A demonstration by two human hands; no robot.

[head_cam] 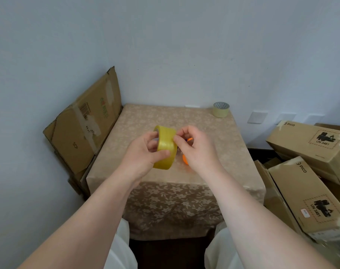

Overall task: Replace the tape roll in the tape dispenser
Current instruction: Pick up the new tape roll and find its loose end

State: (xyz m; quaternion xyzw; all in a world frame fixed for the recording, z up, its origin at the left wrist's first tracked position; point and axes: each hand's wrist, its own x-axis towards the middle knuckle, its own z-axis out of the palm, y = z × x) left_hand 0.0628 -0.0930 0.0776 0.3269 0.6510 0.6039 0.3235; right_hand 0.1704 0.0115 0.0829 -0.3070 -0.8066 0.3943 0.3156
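Observation:
A full yellow tape roll is held upright above the table's middle. My left hand grips it, fingers through the core and thumb on the outer face. My right hand pinches at the roll's right edge with thumb and forefinger. Behind and under my right hand lies the orange tape dispenser, mostly hidden; only small orange parts show. A second, paler and thinner tape roll stands at the table's far right corner.
The small table has a beige flowered cloth and stands in a wall corner. A flattened cardboard box leans at its left. Stacked cardboard boxes crowd the floor to the right. My knees are at the table's near edge.

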